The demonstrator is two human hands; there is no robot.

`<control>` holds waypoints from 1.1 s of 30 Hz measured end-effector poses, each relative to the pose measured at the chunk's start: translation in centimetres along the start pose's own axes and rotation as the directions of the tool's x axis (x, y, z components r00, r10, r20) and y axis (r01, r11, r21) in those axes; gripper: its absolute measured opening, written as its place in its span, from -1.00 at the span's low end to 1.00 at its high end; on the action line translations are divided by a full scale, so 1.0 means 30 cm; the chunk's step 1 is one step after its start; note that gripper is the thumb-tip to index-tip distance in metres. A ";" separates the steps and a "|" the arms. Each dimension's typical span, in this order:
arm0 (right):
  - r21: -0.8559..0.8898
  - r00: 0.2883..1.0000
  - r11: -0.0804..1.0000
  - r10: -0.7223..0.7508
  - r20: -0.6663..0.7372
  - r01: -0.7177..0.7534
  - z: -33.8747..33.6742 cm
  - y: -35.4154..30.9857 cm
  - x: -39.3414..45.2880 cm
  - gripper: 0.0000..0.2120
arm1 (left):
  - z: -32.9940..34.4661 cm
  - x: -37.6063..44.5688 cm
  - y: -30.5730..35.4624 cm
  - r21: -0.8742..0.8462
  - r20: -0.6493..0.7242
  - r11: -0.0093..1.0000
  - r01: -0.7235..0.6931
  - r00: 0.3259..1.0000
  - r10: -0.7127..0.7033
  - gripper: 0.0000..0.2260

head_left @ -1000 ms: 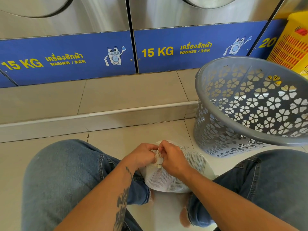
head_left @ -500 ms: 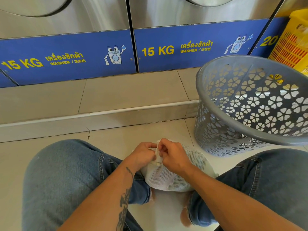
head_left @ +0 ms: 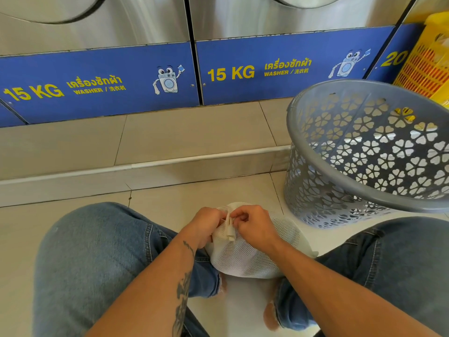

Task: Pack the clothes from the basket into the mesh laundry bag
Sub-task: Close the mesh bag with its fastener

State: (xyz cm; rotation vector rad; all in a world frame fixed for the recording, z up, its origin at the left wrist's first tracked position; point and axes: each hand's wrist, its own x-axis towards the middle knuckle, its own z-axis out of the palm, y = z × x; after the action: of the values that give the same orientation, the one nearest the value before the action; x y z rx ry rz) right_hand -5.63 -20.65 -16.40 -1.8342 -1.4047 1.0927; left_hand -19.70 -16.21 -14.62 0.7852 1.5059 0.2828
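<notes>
A white mesh laundry bag (head_left: 245, 259), bulging with its contents, rests on the tiled floor between my knees. My left hand (head_left: 206, 224) and my right hand (head_left: 252, 224) meet at its gathered top, both pinching the bag's neck and a small beige tab there. The clothes inside cannot be made out through the mesh. A grey plastic basket (head_left: 315, 181) with flower-shaped holes stands tilted on the floor to the right of the bag; the part of its inside that I see holds no clothes.
Steel washers with blue "15 KG" panels (head_left: 102, 81) line the back on a raised tiled step (head_left: 170, 164). A yellow plastic basket (head_left: 427, 66) stands at the far right. My knees in blue jeans (head_left: 97, 251) flank the bag.
My two hands stay closed at the bag's top with small finger movements. The view has shifted slightly; the basket has not moved.
</notes>
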 end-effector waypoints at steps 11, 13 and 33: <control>0.104 0.950 0.980 0.137 0.282 -0.172 -0.016 -0.014 -0.008 -0.65 | 0.001 0.034 -0.011 -0.012 0.089 0.982 0.190 0.978 -0.188 -0.78; 0.036 0.945 0.990 0.121 0.303 -0.139 -0.013 -0.018 -0.007 -0.67 | 0.003 0.035 -0.013 0.009 0.077 0.982 0.189 0.979 -0.189 -0.81; -0.193 0.890 0.981 0.067 0.452 0.024 -0.037 -0.049 -0.021 -0.76 | 0.024 0.079 -0.034 0.043 -0.075 0.997 0.061 0.995 -0.058 -0.80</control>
State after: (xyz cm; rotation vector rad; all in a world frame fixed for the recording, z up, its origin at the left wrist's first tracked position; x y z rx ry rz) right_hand -5.46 -20.80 -14.49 -1.7963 -1.8160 1.5194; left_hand -19.11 -15.69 -17.19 0.7719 1.6075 0.2360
